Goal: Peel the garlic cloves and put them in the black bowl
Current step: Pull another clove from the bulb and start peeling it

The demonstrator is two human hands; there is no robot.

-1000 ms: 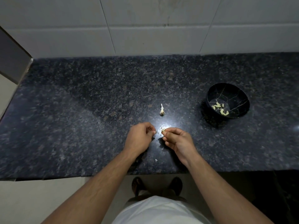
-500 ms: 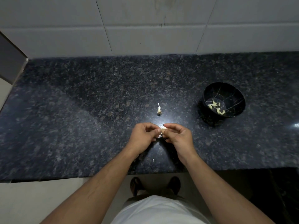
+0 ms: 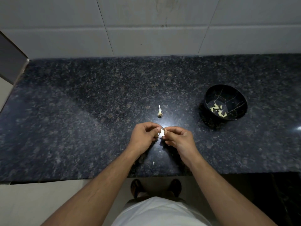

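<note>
My left hand (image 3: pixel 144 135) and my right hand (image 3: pixel 178 138) meet over the middle of the dark granite counter (image 3: pixel 81 119), fingertips together. Between them they pinch a small pale garlic clove (image 3: pixel 163 132) with white skin on it; most of the clove is hidden by my fingers. Just beyond my hands an unpeeled clove (image 3: pixel 160 112) with a pointed white tip lies on the counter. At the right stands the black bowl (image 3: pixel 236 98), with several peeled cloves (image 3: pixel 218 110) in its bottom.
A tiny white scrap of skin (image 3: pixel 153 163) lies near the counter's front edge. White wall tiles (image 3: pixel 146 30) rise behind the counter. A grey panel (image 3: pixel 9 62) stands at the far left. My sandalled feet show below the edge.
My hands have come together: a second ago they were slightly apart with the clove in the right hand, now both pinch it. The view has shifted slightly.
</note>
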